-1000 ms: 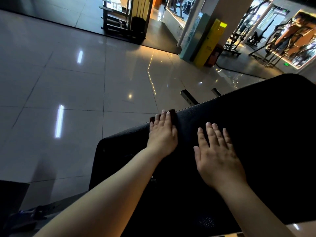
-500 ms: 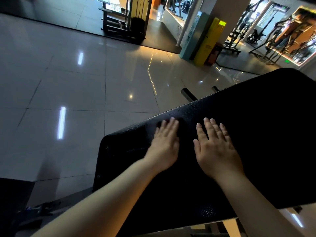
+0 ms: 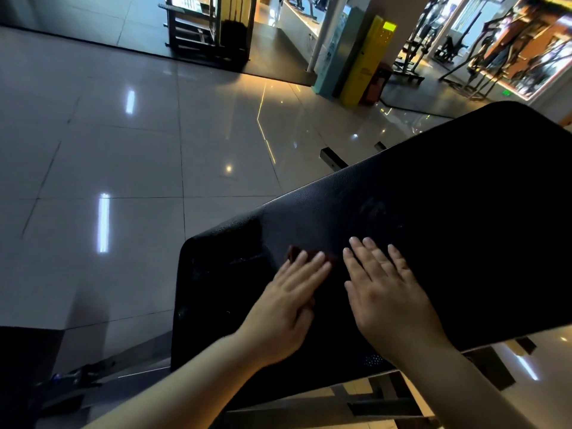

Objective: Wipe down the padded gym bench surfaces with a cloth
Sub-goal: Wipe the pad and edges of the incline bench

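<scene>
One small dark reddish cloth (image 3: 294, 252) lies flat on the black padded bench (image 3: 448, 227), toward the pad's left end. Most of it is covered, and only a strip shows beyond the fingertips. The left hand (image 3: 288, 308) presses down on it with straight fingers held close together, curling round nothing. Just beside it, the right hand (image 3: 387, 292) rests palm-down on the bare pad, its fingers straight and slightly spread, not touching the cloth as far as can be seen. The pad runs diagonally up to the right, and parts of the bench's metal frame (image 3: 380, 400) show below its near edge. Glossy grey floor tiles (image 3: 108, 150) surround the bench. Farther off, a yellow cabinet (image 3: 368, 60) stands against a pillar, with gym machines (image 3: 495, 51) behind.
</scene>
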`<action>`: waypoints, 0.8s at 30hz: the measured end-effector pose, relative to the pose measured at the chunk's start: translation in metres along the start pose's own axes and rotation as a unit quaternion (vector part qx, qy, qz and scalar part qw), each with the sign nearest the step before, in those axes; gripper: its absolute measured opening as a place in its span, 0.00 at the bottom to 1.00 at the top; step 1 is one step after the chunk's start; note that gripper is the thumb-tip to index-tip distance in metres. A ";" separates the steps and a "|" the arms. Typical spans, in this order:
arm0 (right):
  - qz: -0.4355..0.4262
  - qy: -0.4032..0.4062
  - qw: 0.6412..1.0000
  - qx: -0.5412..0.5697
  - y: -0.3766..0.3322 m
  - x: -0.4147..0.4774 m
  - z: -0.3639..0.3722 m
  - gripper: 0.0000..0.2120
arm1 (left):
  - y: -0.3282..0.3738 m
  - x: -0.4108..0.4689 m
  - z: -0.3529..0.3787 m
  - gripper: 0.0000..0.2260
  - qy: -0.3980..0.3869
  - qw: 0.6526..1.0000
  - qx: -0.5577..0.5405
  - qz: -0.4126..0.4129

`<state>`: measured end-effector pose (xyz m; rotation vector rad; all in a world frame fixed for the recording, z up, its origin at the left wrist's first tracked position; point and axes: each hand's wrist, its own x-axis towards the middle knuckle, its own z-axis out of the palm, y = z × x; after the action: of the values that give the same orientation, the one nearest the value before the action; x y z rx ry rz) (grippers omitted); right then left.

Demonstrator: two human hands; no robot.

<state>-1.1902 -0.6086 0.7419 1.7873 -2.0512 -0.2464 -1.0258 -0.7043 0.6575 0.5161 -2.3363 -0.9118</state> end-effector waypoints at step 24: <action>0.057 0.029 0.998 0.030 -0.017 -0.004 -0.004 0.25 | 0.001 -0.016 0.000 0.27 -0.050 0.998 0.037 0.011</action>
<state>-1.1730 -0.6065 0.7381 1.6851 -2.1310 -0.1003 -1.0136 -0.6948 0.6526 0.4827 -2.4684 -0.8615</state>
